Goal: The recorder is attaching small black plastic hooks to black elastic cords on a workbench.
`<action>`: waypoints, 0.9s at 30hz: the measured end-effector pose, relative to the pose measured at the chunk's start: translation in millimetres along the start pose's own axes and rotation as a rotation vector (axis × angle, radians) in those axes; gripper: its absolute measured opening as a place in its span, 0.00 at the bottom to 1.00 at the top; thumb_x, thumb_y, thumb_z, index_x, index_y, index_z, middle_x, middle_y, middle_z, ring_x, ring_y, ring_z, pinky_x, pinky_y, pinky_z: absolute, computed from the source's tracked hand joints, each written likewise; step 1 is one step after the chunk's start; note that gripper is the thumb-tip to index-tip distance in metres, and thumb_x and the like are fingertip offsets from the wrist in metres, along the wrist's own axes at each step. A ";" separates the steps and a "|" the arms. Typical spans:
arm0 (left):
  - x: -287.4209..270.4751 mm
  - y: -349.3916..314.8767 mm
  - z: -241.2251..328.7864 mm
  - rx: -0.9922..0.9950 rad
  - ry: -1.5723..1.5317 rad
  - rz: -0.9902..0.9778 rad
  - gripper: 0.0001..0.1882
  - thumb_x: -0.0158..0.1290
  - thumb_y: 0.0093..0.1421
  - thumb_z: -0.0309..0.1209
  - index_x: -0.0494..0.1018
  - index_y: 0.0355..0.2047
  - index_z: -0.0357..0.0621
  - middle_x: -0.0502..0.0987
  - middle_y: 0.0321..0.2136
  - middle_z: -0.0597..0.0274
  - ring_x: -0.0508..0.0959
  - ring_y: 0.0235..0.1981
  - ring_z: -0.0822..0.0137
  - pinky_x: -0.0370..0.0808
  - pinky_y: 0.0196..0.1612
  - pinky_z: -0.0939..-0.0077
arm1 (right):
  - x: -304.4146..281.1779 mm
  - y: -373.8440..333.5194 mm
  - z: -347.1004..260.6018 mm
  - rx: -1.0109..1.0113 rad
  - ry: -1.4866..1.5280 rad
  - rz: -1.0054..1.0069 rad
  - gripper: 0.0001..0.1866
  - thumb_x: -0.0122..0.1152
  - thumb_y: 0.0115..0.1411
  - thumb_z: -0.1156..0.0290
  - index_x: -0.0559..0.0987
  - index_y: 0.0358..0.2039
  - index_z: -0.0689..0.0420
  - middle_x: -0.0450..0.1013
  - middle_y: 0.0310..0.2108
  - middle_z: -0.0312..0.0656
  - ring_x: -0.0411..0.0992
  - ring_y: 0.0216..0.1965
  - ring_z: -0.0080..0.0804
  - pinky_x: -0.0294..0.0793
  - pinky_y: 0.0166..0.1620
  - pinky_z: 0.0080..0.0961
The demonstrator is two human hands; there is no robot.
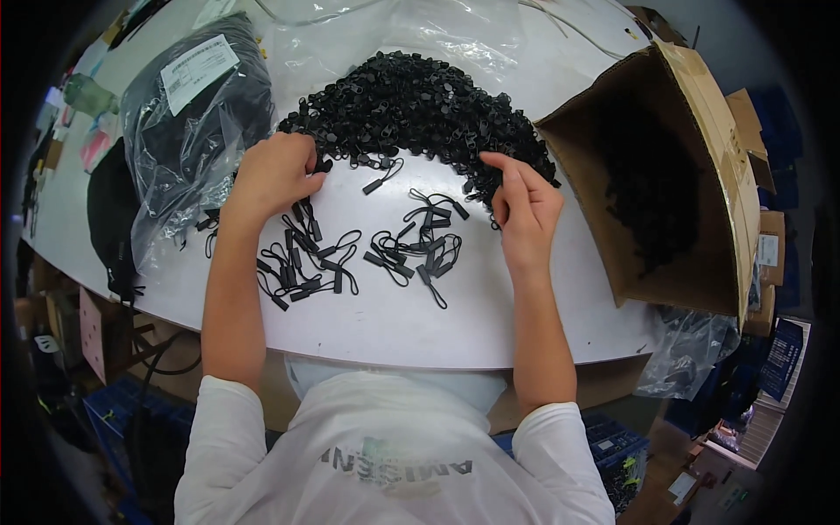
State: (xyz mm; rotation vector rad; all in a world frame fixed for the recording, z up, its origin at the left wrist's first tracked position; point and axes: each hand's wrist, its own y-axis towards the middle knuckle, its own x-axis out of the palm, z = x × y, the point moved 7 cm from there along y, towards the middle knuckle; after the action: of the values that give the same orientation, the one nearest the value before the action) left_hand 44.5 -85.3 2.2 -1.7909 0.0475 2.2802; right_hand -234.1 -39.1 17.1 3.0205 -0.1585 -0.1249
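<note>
White tabletop (420, 343) curves across the scene, with an open cardboard box (740, 175) on its right and a clear plastic bag (214, 131) of dark goods at far left. On the far side of the middle lies a heap of small black clips (394, 109). Nearer, black cord zipper pulls (339, 280) lie in a left and a right cluster, with a single one just beside the heap's near edge.

The left hand (278, 172) is curled at the heap's near-left edge, thumb close to the forefinger; the right hand (529, 203) is at its right side, forefinger extended, the other fingers bent. Whether either grips a part I cannot tell.

Fingertip handling suits parts this small: lifting from the heap's loose edge should disturb fewer clips than digging into the middle. The loops overlap and could snag, so each pull is best taken by its stiff end and eased free. Leaving the bare strip between heap and clusters would help prevent mixing.
</note>
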 end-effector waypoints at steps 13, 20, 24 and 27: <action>-18.8 -0.7 -9.5 0.046 -0.513 0.158 0.05 0.55 0.51 0.27 0.72 0.25 0.38 0.76 0.19 0.55 0.78 0.20 0.63 0.72 0.25 0.71 | 18.9 -8.4 -3.3 -0.013 0.028 -0.155 0.03 0.61 0.57 0.79 0.80 0.27 0.65 0.72 0.18 0.34 0.65 0.13 0.14 0.58 0.16 0.11; -22.3 -10.8 34.2 0.195 -0.779 0.251 0.03 0.54 0.54 0.21 0.72 0.28 0.34 0.78 0.21 0.61 0.79 0.24 0.74 0.72 0.28 0.83 | 27.2 -7.5 -6.1 -0.112 -0.118 -0.214 0.08 0.59 0.57 0.79 0.77 0.37 0.65 0.79 0.28 0.40 0.71 0.22 0.14 0.67 0.26 0.11; -25.0 -16.8 56.9 0.372 -0.725 0.266 0.03 0.55 0.50 0.21 0.74 0.27 0.34 0.78 0.20 0.61 0.79 0.24 0.74 0.72 0.29 0.83 | 34.7 -14.4 -10.5 -0.279 -0.264 -0.264 0.06 0.56 0.61 0.73 0.78 0.29 0.62 0.75 0.19 0.41 0.67 0.14 0.26 0.65 0.20 0.22; -22.4 -18.2 66.2 0.429 -0.728 0.213 0.03 0.56 0.51 0.20 0.73 0.27 0.34 0.77 0.19 0.61 0.80 0.23 0.73 0.72 0.28 0.82 | 36.6 -16.6 -12.9 -0.344 -0.428 -0.275 0.10 0.57 0.61 0.70 0.76 0.24 0.59 0.71 0.13 0.41 0.67 0.11 0.34 0.65 0.18 0.28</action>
State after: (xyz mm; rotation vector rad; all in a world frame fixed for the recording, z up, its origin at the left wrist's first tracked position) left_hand -9.9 -60.0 42.4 -0.7247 0.5635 2.6626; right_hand -195.0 -25.3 25.1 2.6137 0.2223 -0.7401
